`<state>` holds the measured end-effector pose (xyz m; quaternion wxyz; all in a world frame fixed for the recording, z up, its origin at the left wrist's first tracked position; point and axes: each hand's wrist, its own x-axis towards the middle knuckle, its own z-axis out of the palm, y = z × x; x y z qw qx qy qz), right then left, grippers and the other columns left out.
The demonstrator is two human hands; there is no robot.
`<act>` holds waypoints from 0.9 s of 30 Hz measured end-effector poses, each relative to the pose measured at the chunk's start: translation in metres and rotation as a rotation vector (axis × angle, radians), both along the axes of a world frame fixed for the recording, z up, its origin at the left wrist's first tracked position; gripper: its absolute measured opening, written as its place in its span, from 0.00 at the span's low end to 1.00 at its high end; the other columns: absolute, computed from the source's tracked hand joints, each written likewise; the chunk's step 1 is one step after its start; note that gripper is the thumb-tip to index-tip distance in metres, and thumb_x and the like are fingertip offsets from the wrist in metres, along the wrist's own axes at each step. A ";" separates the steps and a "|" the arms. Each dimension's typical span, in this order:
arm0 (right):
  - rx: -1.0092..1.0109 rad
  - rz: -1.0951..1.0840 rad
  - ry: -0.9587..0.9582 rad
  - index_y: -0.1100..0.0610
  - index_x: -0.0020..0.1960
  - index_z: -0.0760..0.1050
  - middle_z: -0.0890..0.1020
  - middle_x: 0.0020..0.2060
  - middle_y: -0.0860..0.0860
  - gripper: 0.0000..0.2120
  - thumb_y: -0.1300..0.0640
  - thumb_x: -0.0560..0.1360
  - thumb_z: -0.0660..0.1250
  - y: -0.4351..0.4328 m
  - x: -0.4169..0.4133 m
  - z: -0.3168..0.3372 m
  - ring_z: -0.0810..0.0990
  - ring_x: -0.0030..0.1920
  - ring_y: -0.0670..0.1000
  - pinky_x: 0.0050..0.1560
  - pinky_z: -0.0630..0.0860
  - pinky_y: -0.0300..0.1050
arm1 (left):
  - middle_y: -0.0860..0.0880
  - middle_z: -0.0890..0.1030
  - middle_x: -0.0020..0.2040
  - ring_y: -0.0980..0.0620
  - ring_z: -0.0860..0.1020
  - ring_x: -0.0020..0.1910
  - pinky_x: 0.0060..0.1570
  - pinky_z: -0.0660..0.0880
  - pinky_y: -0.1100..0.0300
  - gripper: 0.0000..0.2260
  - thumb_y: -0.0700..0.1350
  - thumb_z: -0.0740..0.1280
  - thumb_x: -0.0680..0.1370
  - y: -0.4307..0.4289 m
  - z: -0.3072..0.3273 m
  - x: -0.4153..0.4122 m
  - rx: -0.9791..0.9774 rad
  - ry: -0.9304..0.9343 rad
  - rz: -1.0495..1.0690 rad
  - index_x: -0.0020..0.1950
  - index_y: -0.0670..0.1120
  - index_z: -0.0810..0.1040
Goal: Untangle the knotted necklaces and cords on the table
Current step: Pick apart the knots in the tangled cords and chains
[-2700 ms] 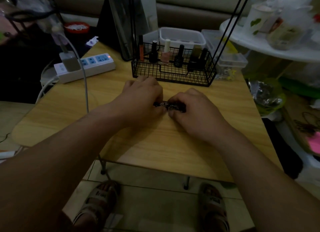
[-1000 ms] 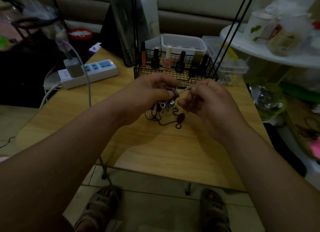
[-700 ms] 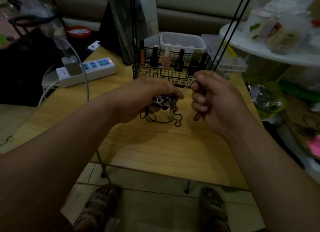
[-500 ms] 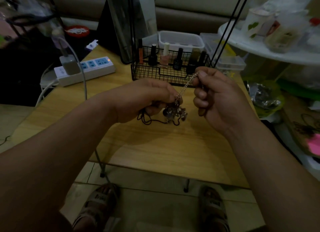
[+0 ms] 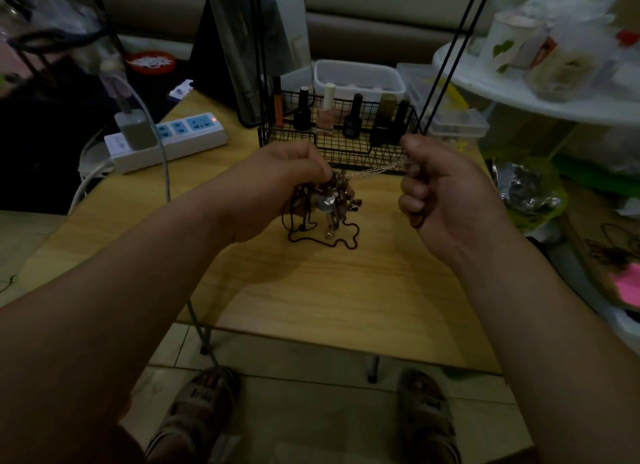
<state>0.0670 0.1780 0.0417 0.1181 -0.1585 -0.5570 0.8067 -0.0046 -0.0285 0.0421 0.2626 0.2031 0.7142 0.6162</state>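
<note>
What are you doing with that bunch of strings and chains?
A person is picking apart a knotted bunch of necklaces and cords. The left hand grips the bunch just above the wooden table. The right hand pinches a silver chain that runs from it, stretched between the two hands. Loops of dark cord hang down onto the table. The bunch is not untangled yet.
</note>
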 end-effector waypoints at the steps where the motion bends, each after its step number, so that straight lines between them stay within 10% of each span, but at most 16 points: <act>1: 0.029 -0.007 -0.005 0.55 0.52 0.78 0.71 0.32 0.47 0.01 0.60 0.80 0.68 0.000 0.000 -0.001 0.65 0.28 0.44 0.26 0.60 0.37 | 0.40 0.87 0.51 0.45 0.85 0.47 0.41 0.75 0.57 0.05 0.38 0.62 0.84 0.000 0.001 0.001 0.014 -0.004 0.001 0.51 0.44 0.75; 9: 0.648 0.231 -0.144 0.48 0.55 0.84 0.81 0.40 0.45 0.11 0.48 0.74 0.77 -0.007 0.002 -0.008 0.74 0.33 0.41 0.37 0.70 0.42 | 0.40 0.87 0.44 0.41 0.84 0.38 0.48 0.71 0.42 0.01 0.39 0.62 0.85 0.001 -0.002 0.001 0.026 0.086 0.043 0.56 0.43 0.73; 14: 0.714 0.397 -0.093 0.46 0.59 0.82 0.86 0.53 0.49 0.13 0.48 0.75 0.76 -0.021 0.008 -0.010 0.84 0.46 0.45 0.43 0.77 0.42 | 0.44 0.85 0.38 0.43 0.85 0.35 0.38 0.75 0.53 0.04 0.43 0.63 0.86 0.005 -0.004 0.006 -0.061 0.201 0.023 0.56 0.42 0.73; 27: 0.631 0.220 -0.068 0.52 0.46 0.80 0.84 0.41 0.55 0.05 0.56 0.81 0.68 -0.025 0.005 -0.009 0.83 0.43 0.51 0.49 0.79 0.51 | 0.44 0.81 0.42 0.52 0.78 0.36 0.35 0.77 0.57 0.09 0.45 0.68 0.84 0.005 -0.008 0.003 -0.146 0.281 0.112 0.52 0.39 0.75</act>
